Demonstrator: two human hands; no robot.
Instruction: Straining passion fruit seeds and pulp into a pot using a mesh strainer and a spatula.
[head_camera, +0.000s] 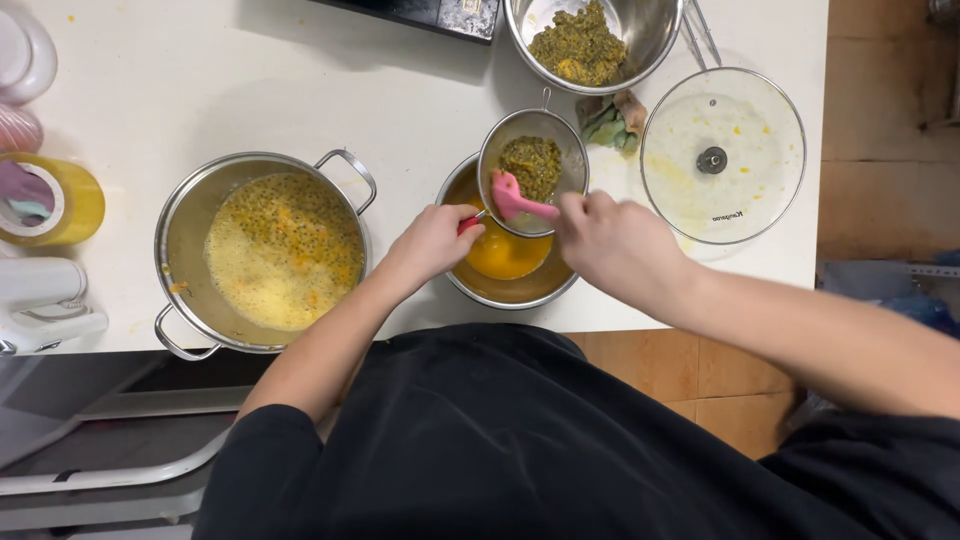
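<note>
My left hand (432, 240) grips the red handle of a round metal strainer (533, 170) and holds it over a steel bowl (510, 290) of orange juice. Dark seedy pulp (532, 164) lies in the strainer. My right hand (615, 245) holds a pink spatula (515, 200) whose blade rests inside the strainer against the pulp. Both hands meet above the bowl near the table's front edge.
A large steel pot (190, 225) of yellow seedy pulp stands to the left. Behind are a steel bowl (650, 40) of strained seeds and a glass lid (722, 155) at the right. A yellow container (60, 200) and white appliance (45, 300) sit far left on the white table (200, 80).
</note>
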